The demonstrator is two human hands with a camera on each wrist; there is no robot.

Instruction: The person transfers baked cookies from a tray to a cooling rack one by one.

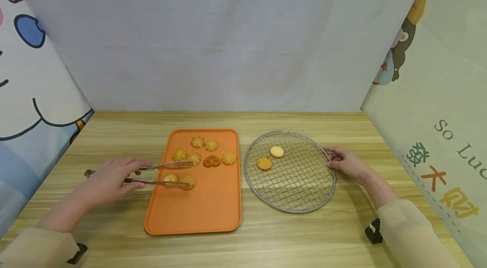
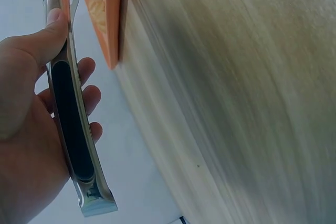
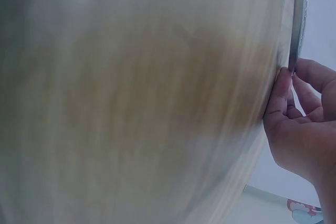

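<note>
Now — tongs over the cookies, rack held steady.

Head view: the left hand (image 1: pixel 110 179) grips metal tongs (image 1: pixel 160 175), whose tips straddle two cookies (image 1: pixel 179 180) at the near-left of the orange tray (image 1: pixel 198 213); the tips look close to them, not clamped. More cookies sit toward the tray's far end. Right of the tray lies the round wire rack (image 1: pixel 296 194) with two biscuits (image 1: pixel 270 158) on it, and the right hand (image 1: pixel 348 163) pinches its right rim. Left wrist view: thumb and fingers wrap the tongs' handle (image 2: pixel 73 129), tray edge (image 2: pixel 107 19) just beyond. Right wrist view — fingertips (image 3: pixel 286 85) nip the rack's rim (image 3: pixel 300 19). By my reading, it's the pick-up step; next calls for squeezing gently on one cookie and lifting it across.
</note>
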